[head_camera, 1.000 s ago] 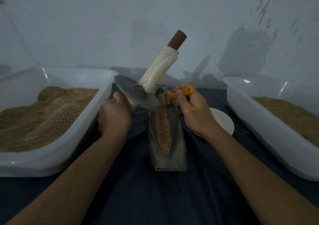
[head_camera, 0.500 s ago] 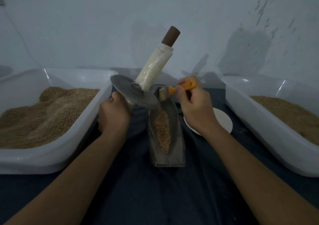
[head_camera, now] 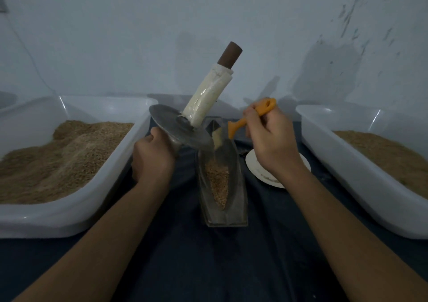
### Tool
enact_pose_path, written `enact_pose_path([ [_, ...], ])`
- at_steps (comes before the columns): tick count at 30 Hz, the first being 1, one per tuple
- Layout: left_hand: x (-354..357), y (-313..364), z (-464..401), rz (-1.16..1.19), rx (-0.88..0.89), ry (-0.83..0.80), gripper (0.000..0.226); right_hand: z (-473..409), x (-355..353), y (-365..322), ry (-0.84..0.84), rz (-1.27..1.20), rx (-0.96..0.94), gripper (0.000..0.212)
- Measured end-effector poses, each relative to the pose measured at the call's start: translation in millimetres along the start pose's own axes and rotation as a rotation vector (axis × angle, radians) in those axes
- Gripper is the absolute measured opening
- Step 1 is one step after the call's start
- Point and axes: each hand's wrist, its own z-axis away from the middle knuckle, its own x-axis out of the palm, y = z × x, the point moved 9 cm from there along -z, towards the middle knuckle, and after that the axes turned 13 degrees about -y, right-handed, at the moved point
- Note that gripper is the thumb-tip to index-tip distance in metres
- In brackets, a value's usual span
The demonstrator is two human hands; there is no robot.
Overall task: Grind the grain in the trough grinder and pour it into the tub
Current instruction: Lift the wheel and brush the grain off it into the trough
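Wall (head_camera: 97, 38): pale grey-blue plaster is filling the upper half, from 9 through 12 to 3 o'clock.
Marks (head_camera: 361, 17): dark flecks are scattering toward 1 o'clock.
Cable (head_camera: 25, 49): a thin line is running down the wall at 10 o'clock.
Cloth (head_camera: 208, 267): dark blue fabric is covering the surface toward 6 o'clock.
Light: dim and cool, casting soft shadows onto the wall.

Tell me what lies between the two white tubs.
In the head view: the trough grinder, the tilted grinding wheel, both hands, a white plate and dark cloth.
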Motion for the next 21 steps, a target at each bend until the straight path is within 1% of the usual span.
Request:
enact_pose_path([
  [3,-1,2,2,-0.008,0.013,0.007,0.048,1,11,6,-0.045,0.134,-0.009,0.011],
  [5,0,3,2,-0.023,0.021,-0.001,0.049,3,20,17,-0.101,0.164,0.048,0.011],
  [7,1,3,2,-0.035,0.022,-0.010,0.049,5,21,23,-0.122,0.130,0.101,0.020],
  [9,1,4,3,-0.048,0.019,-0.012,0.047,5,15,21,-0.109,0.040,0.119,0.040],
  [10,1,4,4,-0.051,0.015,-0.009,0.047,5,13,18,-0.099,-0.013,0.123,0.045],
  [13,1,4,5,-0.053,0.014,-0.004,0.048,7,8,8,-0.081,-0.081,0.109,0.044],
  [15,1,5,6,-0.055,0.018,-0.003,0.049,8,4,0,-0.042,-0.065,0.089,0.042],
  [18,0,5,7,-0.046,0.023,-0.002,0.049,13,-10,-19,0.073,-0.039,0.019,0.040],
  [21,0,4,8,-0.040,0.016,0.000,0.049,17,-24,-35,0.168,-0.078,-0.028,0.040],
])
